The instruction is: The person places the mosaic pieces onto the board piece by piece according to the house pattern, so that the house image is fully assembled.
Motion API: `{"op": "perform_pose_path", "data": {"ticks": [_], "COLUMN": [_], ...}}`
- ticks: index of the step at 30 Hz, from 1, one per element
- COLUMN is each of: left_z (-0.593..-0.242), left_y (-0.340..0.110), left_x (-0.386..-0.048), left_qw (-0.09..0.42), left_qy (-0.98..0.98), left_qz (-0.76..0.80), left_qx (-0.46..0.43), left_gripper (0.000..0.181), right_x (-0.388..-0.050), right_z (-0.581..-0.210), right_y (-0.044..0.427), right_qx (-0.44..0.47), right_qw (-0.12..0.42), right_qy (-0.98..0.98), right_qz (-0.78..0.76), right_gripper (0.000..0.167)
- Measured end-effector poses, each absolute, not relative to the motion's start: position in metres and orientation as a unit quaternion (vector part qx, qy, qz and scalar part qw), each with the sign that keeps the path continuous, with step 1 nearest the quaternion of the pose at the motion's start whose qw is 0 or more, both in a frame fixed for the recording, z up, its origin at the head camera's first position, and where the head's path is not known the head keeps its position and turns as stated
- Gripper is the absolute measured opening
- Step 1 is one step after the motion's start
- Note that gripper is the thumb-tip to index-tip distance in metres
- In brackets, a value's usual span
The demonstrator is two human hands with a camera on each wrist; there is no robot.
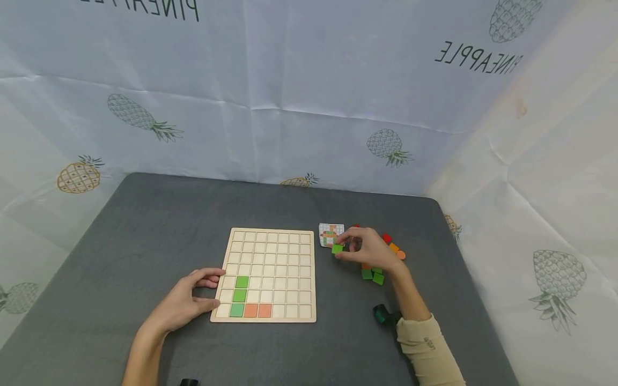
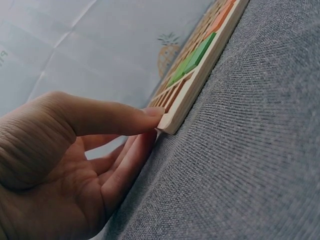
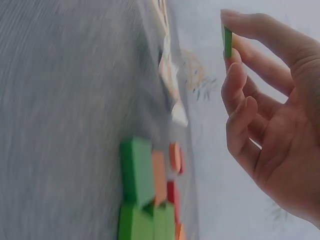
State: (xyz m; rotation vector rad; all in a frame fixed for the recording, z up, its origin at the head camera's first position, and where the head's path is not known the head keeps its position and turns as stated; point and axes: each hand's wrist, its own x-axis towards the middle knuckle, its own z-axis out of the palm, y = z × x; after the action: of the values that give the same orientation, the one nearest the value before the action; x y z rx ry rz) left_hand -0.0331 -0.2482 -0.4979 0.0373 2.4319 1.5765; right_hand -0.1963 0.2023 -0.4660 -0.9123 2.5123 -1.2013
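Note:
A square wooden grid board [image 1: 288, 269] lies on the table. In its lower left part sit green tiles [image 1: 240, 295] in a column and two orange tiles [image 1: 257, 310] in the bottom row. At the board's left edge my left hand [image 1: 182, 301] rests, thumb and fingers touching the rim. The left wrist view has the thumb [image 2: 135, 119] against the board's corner. My right hand [image 1: 370, 250] pinches a small green tile [image 1: 337, 249] between thumb and index finger, raised above the table in the right wrist view, the other fingers loosely bent.
A small pattern card [image 1: 324, 230] lies right of the board, partly behind the right hand. Loose green tiles [image 1: 373, 276] and orange and red pieces [image 1: 393, 246] are scattered around the right hand. A dark object [image 1: 381, 313] lies near the right forearm. Pineapple-printed cloth [image 1: 289, 145] hangs behind the table.

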Motion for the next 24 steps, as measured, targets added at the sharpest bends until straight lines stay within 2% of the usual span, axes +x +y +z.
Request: {"op": "perform_pose_path", "data": {"ticks": [11,20,24], "left_z": [-0.499,-0.498,-0.498], "left_y": [-0.247,-0.247,-0.247], "left_x": [-0.032,-0.031,-0.031], "left_qw": [0.118,0.118,0.121], "left_qy": [0.834,0.833,0.833], "left_qz": [0.539,0.54,0.54], "left_qx": [0.012,0.011,0.009], "left_gripper": [0.065,0.065,0.066], "right_x": [-0.18,-0.172,-0.168], "right_z": [-0.449,-0.448,-0.452], "right_y": [0.163,0.131,0.117], "right_qx": [-0.343,-0.402,-0.424], "right_qw": [0.116,0.112,0.127], "right_qy": [0.843,0.824,0.815], "right_qz": [-0.398,-0.383,-0.374], "right_gripper": [0.027,0.024,0.025]}}
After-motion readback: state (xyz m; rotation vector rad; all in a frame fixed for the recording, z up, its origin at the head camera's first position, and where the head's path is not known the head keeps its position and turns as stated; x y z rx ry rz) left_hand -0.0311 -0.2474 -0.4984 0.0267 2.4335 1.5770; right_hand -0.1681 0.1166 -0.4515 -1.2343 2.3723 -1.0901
